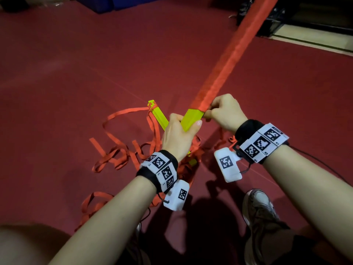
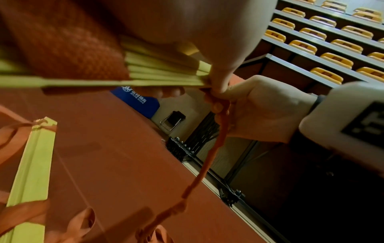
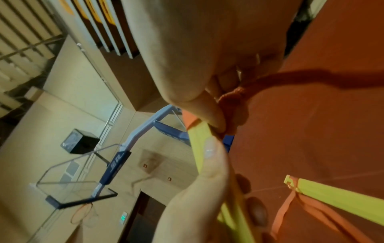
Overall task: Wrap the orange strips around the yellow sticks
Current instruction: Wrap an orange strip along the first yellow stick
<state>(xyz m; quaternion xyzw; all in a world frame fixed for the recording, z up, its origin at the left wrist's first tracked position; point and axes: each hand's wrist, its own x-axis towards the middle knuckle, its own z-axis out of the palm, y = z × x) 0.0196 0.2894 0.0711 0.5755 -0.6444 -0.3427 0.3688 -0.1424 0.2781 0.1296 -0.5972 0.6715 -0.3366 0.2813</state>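
A person's left hand (image 1: 176,136) gripped the bare lower end of a bundle of long yellow plastic sticks (image 1: 191,119), fingers clenched around it with the thumb pressed along its side, holding it raised above the dark red sports floor (image 1: 76,64). Most of the bundle's length, angled away toward the floor's far right, was already covered in wound orange fabric strip (image 1: 229,58). The right hand (image 1: 225,112) pinched the strip where the winding met bare yellow, its fingers (image 3: 216,113) curled tightly on the bunched fabric. A second yellow stick (image 1: 158,115) lay on the floor just left of the hands, a strip tied at its far end, amid a loose tangle of orange strips (image 1: 118,155). A grey sneaker (image 1: 261,217) showed below.
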